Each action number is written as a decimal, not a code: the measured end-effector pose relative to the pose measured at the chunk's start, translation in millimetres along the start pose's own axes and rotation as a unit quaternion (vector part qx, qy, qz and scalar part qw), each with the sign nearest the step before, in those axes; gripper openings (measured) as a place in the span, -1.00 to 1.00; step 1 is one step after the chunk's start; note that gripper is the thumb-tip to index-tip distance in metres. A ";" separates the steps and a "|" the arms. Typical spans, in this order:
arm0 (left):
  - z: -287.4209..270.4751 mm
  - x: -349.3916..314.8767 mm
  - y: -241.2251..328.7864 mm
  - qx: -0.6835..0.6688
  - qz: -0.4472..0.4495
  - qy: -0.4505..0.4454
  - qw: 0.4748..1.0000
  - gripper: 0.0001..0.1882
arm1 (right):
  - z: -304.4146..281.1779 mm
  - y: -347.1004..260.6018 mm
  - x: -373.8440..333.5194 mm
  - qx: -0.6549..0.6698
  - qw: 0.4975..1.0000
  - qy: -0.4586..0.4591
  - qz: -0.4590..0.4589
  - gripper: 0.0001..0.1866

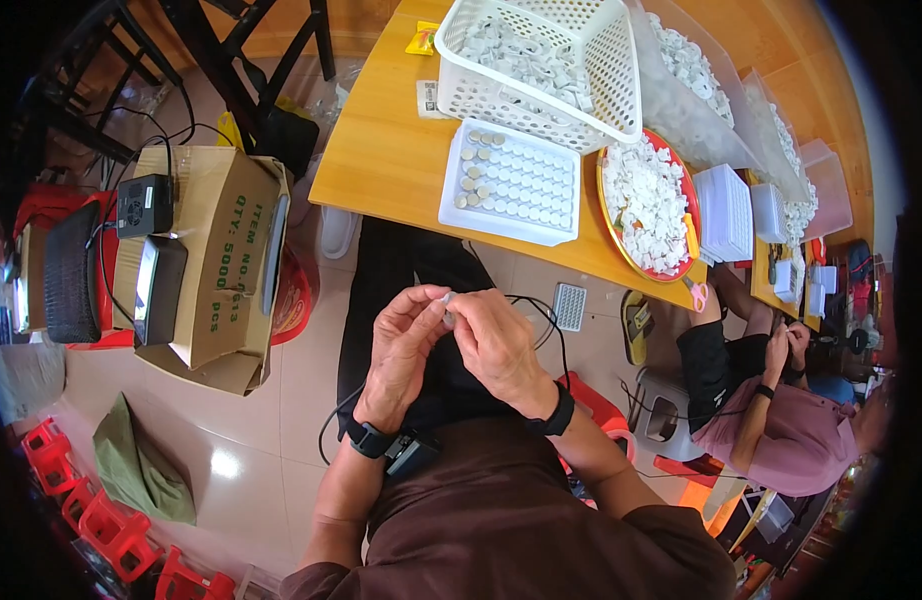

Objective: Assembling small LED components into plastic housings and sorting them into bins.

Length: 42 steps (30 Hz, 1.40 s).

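Observation:
Above my lap, the fingertips of my left hand [406,335] and my right hand [493,338] meet in a pinch. Between them is a small whitish-grey piece [448,309], mostly covered by the fingers; its exact kind is hidden. Beyond my hands, on the wooden table [366,150], lies a white tray [511,233] with rows of round pockets. Several silver discs [473,172] sit in its left part. To the tray's right, a red round dish [609,212] is heaped with small white plastic pieces [646,195].
Behind the tray stands a white perforated basket [531,105] of white parts. Stacked trays [726,215] and pink scissors [698,292] lie at right. A cardboard box [216,260] stands left, with red stools [111,530] lower left. A co-worker [781,420] sits at right. A cable [546,315] runs by my hands.

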State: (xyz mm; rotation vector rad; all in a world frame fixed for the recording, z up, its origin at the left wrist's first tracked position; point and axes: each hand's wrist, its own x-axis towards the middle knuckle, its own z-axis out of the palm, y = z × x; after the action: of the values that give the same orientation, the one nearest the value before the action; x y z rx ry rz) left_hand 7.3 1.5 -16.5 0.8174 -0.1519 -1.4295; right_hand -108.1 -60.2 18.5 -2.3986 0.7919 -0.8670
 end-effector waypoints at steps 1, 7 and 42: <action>-0.3 0.9 -0.7 -0.001 -0.002 0.000 1.000 -0.84 | 0.5 0.9 -0.2 0.000 1.000 -0.001 0.001 -0.67; 0.9 0.6 0.0 -0.024 -0.001 -0.005 1.000 -0.85 | -0.8 -3.5 -2.0 0.002 1.000 0.013 -0.009 -0.72; -7.7 3.4 -0.7 -0.063 -0.036 -0.003 0.997 -0.83 | -27.8 34.1 85.8 -0.013 0.994 0.064 0.085 -0.93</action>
State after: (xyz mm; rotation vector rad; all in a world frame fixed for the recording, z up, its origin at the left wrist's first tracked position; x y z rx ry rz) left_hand 11.6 1.6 -23.8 0.7215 -0.0377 -1.4935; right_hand -84.9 -147.0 53.4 -2.2754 1.0459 -0.9539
